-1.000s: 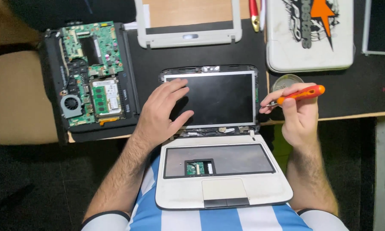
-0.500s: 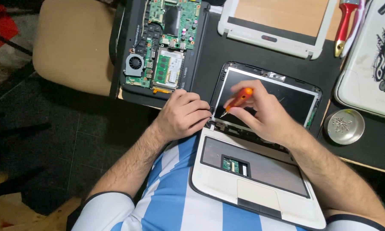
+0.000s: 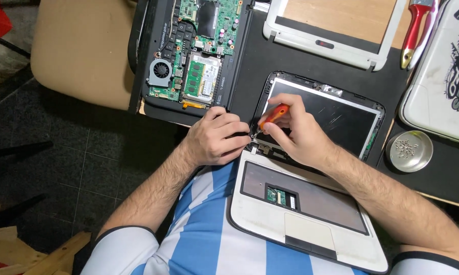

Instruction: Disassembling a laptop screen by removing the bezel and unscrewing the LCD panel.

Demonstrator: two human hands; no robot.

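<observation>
Gripping orange screwdriver (image 3: 273, 116), right hand (image 3: 295, 133) is closed round handle, tip set at left hinge (image 3: 255, 146) of white laptop (image 3: 311, 224); left hand (image 3: 220, 137) is curled, fingers pressed together, laid on laptop's hinge corner, just beside tip; laptop is propped on lap, screen (image 3: 331, 114) laid flat on black mat (image 3: 250, 76); bared motherboard (image 3: 193, 56) seen behind; screw dish (image 3: 409, 151) at right.

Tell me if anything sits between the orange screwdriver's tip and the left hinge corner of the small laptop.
Nothing visible does. The right hand holds the orange screwdriver with its tip down at the hinge corner of the small laptop. The left hand rests right beside that corner, fingertips close to the tip but not across it.
</observation>
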